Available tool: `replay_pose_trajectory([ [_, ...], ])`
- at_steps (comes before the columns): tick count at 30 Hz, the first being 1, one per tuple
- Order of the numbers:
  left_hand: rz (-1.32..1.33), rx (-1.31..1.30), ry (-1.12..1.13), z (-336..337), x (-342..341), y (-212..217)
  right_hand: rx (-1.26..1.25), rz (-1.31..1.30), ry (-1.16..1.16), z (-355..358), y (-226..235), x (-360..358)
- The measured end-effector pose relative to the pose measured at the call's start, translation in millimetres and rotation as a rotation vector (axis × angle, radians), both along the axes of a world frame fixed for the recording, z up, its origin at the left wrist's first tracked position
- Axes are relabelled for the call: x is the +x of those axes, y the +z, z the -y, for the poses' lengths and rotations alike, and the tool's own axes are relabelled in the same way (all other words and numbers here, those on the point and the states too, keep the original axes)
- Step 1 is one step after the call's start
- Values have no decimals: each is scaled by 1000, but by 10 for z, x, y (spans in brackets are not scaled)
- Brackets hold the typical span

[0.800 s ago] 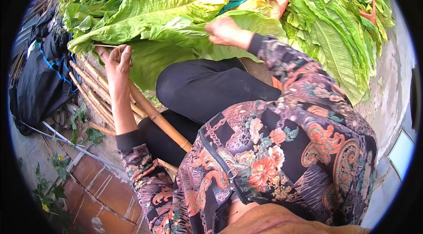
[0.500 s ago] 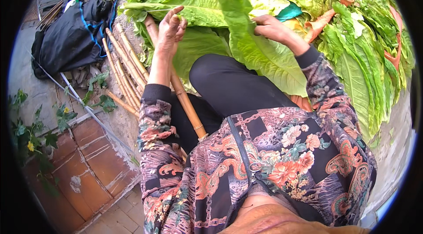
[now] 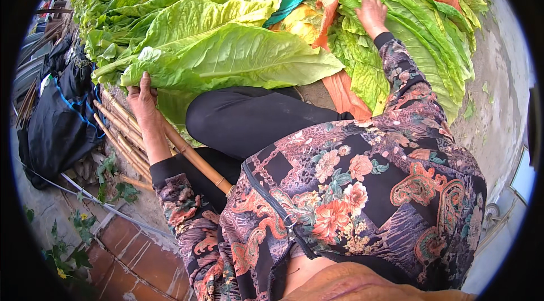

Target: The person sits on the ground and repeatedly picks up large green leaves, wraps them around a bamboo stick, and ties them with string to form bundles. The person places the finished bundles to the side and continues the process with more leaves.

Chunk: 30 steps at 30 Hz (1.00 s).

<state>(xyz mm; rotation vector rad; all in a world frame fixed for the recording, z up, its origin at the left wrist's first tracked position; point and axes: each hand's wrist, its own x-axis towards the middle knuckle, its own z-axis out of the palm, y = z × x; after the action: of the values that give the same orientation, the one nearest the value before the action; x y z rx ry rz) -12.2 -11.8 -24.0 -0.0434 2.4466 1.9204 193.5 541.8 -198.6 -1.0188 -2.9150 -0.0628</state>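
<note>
The big leaf (image 3: 238, 57) lies flat along the front of the left heap (image 3: 133, 20), just past the person's bent knee (image 3: 243, 105). Its stem end is on the left, and its tip points right. The left hand (image 3: 143, 100) is curled at the stem end, over the pole (image 3: 195, 156). It looks closed on something, but one cannot tell if that is leaf, pole or both. Perhaps it is there to keep the stem close to the pole. The pole slants down to the lap, maybe so the body can help keep it steady.

The right hand (image 3: 372, 13) is far out on the right pile (image 3: 422, 46). One cannot tell if it is grabbing a leaf or just touching.

The leaf's tip stops near the orange cloth (image 3: 347, 94), short of the right pile. The left arm has less room: the knee is on one side, and more poles (image 3: 122, 128) and a black bag (image 3: 56, 125) are on the other. The right arm has more room, with grey ground (image 3: 480, 114) past the pile.
</note>
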Motion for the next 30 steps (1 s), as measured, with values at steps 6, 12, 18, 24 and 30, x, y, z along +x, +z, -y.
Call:
replay_pose_trajectory([
  [6,-25,-16,-16,-75,-75,6,39,131,-28,-234,-403,717],
  [12,-25,-32,-32,-4,-112,-64,29,-287,310,203,-157,396],
  [18,-94,-46,-72,-134,-13,43,-365,-818,498,1631,1037,-828],
  [24,171,143,-202,-199,23,284,-777,-758,982,3174,1298,-1247],
  [30,6,340,-222,-277,205,352,-710,-828,1114,3389,1430,-1331],
])
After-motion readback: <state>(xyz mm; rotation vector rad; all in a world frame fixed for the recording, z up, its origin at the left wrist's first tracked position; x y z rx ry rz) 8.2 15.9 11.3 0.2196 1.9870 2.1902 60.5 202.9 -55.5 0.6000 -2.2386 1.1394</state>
